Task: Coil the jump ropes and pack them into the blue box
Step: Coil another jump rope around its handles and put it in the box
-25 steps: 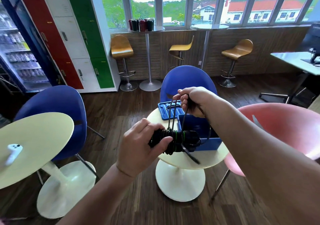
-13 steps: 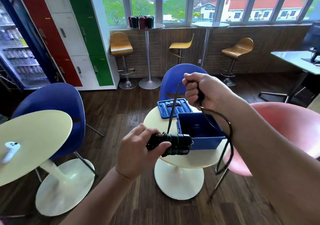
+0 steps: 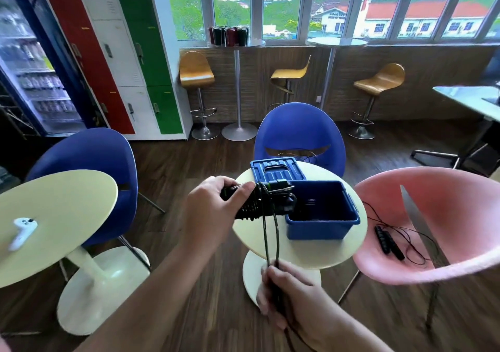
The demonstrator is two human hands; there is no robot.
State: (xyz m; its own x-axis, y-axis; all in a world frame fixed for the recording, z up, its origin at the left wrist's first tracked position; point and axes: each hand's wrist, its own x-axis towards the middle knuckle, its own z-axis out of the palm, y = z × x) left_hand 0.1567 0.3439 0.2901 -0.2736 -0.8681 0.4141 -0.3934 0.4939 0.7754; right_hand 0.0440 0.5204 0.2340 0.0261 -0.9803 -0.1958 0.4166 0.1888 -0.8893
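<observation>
Left hand (image 3: 213,213) grip curled round jump rope handles (image 3: 259,205) beside blue box (image 3: 316,230) on bench (image 3: 300,254), right hand (image 3: 289,300) grip closed on 2 cord strands (image 3: 270,240) below; losing tension could unravel wraps.

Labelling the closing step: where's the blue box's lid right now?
Head view, centre: the lid lies on the round table, behind the open blue box and before the blue chair.

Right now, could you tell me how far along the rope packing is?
Done: the blue plastic box stands open, seemingly empty. In hand: the left hand holds black rope handles, partly wrapped; the right hand grips the loose cord. Left: another black rope lies uncoiled on the pink chair.
</observation>
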